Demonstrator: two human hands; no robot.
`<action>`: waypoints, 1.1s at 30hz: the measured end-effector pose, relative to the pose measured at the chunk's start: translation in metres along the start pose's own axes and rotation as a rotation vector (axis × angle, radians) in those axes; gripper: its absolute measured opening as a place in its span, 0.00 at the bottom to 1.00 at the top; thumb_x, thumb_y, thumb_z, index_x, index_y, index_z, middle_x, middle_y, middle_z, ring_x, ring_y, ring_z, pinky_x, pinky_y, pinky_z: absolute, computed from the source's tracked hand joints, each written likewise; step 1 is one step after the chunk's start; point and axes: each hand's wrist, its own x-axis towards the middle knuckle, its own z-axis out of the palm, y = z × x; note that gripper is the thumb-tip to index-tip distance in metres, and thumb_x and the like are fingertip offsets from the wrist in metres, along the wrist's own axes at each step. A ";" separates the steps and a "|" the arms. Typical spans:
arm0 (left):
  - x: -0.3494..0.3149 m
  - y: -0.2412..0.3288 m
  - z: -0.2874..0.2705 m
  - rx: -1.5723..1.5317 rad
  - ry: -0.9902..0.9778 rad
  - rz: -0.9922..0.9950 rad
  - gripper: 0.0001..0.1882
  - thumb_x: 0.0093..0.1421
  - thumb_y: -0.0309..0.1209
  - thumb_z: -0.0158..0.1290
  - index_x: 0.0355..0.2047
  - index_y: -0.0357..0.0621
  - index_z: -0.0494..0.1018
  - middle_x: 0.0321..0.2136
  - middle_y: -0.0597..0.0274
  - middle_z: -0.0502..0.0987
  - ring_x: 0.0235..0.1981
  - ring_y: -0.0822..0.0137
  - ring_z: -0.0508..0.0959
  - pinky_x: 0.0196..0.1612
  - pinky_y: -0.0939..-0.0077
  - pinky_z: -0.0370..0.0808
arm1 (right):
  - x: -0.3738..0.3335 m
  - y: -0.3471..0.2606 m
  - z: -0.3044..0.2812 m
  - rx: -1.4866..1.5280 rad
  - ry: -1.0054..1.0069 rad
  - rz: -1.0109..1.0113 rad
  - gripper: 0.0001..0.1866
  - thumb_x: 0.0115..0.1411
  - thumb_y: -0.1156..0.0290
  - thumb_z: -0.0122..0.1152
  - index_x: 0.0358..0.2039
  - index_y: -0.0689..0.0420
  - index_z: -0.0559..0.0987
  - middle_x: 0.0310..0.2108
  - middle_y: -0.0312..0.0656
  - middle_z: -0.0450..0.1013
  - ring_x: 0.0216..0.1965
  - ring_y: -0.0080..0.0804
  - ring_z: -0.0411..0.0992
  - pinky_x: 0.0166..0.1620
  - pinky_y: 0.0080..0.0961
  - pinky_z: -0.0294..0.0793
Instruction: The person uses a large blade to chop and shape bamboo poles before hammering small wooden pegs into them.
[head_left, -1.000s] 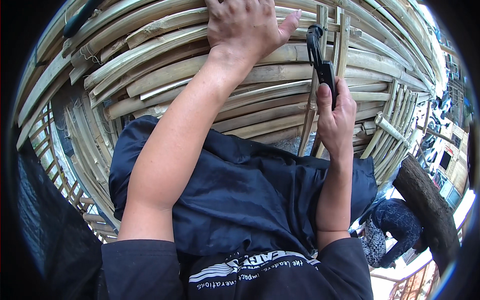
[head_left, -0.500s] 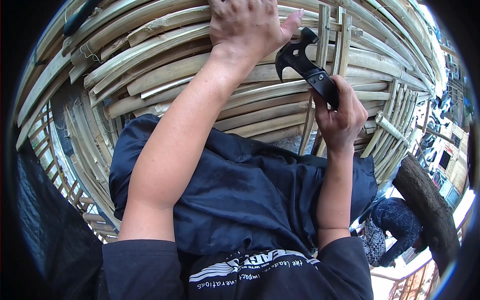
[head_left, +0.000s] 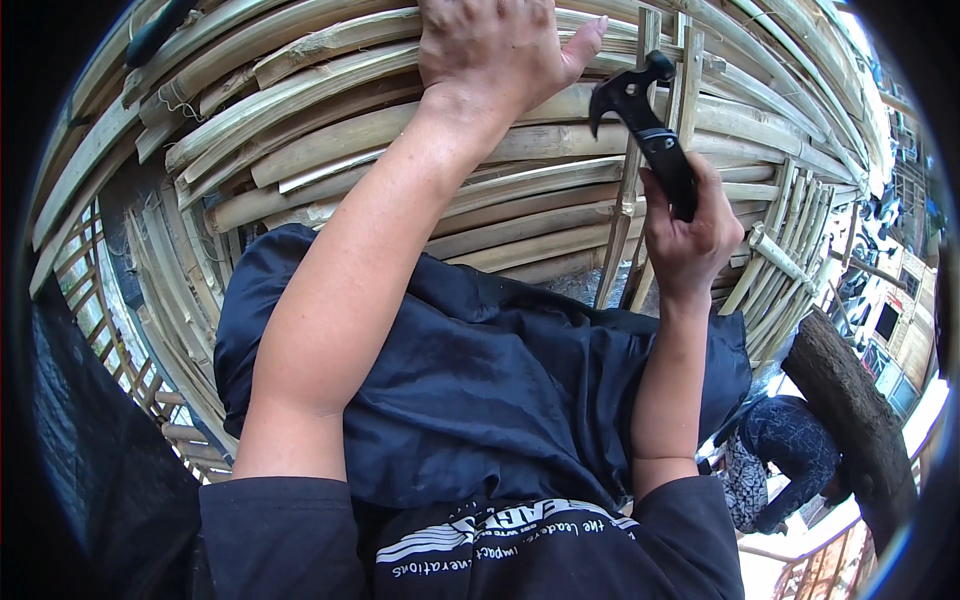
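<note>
My right hand (head_left: 692, 238) is wrapped round the handle of a black claw hammer (head_left: 650, 125). Its head is raised, claw toward the left, in front of thin upright bamboo strips (head_left: 688, 90). At the top edge my left hand (head_left: 490, 50) lies on the split bamboo slats (head_left: 340, 150), thumb stretched out to the right. The fingertips are cut off by the picture's edge. These slats run across in stacked, roughly level rows, some with splintered ends. No nail can be made out near the hammer.
A bundle of narrow bamboo strips (head_left: 790, 250) stands at the right. Beyond it leans a thick dark log (head_left: 850, 400), beside a crouching person in dark blue (head_left: 790, 445). A dark sheet (head_left: 100, 450) hangs at lower left, near a bamboo lattice (head_left: 120, 340).
My right hand has shifted slightly right, and the hammer's head has swung up and to the right, more upright than before. My left hand has stayed in place.
</note>
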 end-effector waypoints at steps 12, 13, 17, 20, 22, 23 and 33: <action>-0.001 0.000 0.001 -0.012 0.011 0.006 0.49 0.62 0.63 0.43 0.69 0.33 0.57 0.70 0.35 0.54 0.72 0.40 0.52 0.71 0.37 0.50 | -0.002 -0.010 0.006 0.001 -0.038 -0.025 0.19 0.58 0.58 0.72 0.43 0.55 0.78 0.30 0.44 0.79 0.28 0.44 0.80 0.30 0.34 0.76; -0.001 0.000 0.001 -0.037 0.017 0.001 0.49 0.62 0.63 0.44 0.69 0.33 0.57 0.70 0.35 0.54 0.72 0.40 0.52 0.71 0.37 0.50 | -0.002 -0.010 0.006 -0.001 -0.020 -0.089 0.19 0.58 0.58 0.72 0.43 0.55 0.78 0.29 0.44 0.79 0.28 0.44 0.80 0.30 0.34 0.76; -0.001 -0.001 0.004 -0.007 0.040 0.004 0.50 0.61 0.63 0.45 0.69 0.33 0.56 0.70 0.36 0.54 0.72 0.40 0.53 0.71 0.37 0.50 | 0.007 -0.005 0.007 0.066 -0.030 0.348 0.17 0.59 0.61 0.72 0.42 0.56 0.79 0.27 0.44 0.80 0.27 0.43 0.80 0.31 0.33 0.76; 0.000 0.001 0.001 -0.035 0.036 0.003 0.50 0.61 0.64 0.44 0.69 0.33 0.56 0.70 0.36 0.54 0.72 0.40 0.53 0.71 0.38 0.50 | -0.005 0.006 0.002 0.106 0.078 0.096 0.19 0.59 0.59 0.73 0.43 0.58 0.80 0.27 0.45 0.80 0.25 0.41 0.80 0.30 0.32 0.76; 0.000 0.000 0.001 -0.013 0.024 -0.004 0.50 0.62 0.64 0.43 0.70 0.33 0.55 0.70 0.36 0.54 0.72 0.40 0.54 0.71 0.38 0.50 | -0.009 -0.005 0.003 0.189 0.060 0.006 0.22 0.57 0.56 0.74 0.44 0.59 0.79 0.27 0.44 0.78 0.24 0.40 0.79 0.29 0.31 0.76; -0.001 -0.001 0.003 -0.017 0.039 0.003 0.50 0.62 0.65 0.42 0.70 0.33 0.55 0.70 0.35 0.54 0.72 0.40 0.54 0.71 0.38 0.50 | -0.001 -0.011 0.006 0.153 0.063 -0.128 0.22 0.57 0.56 0.74 0.43 0.58 0.79 0.26 0.43 0.78 0.24 0.40 0.77 0.29 0.31 0.75; 0.000 0.001 0.002 0.021 0.013 0.002 0.49 0.63 0.64 0.40 0.69 0.32 0.56 0.69 0.36 0.56 0.72 0.41 0.54 0.71 0.38 0.50 | -0.005 -0.015 0.013 0.060 -0.023 0.013 0.17 0.60 0.60 0.71 0.44 0.56 0.78 0.28 0.47 0.79 0.27 0.46 0.80 0.31 0.36 0.76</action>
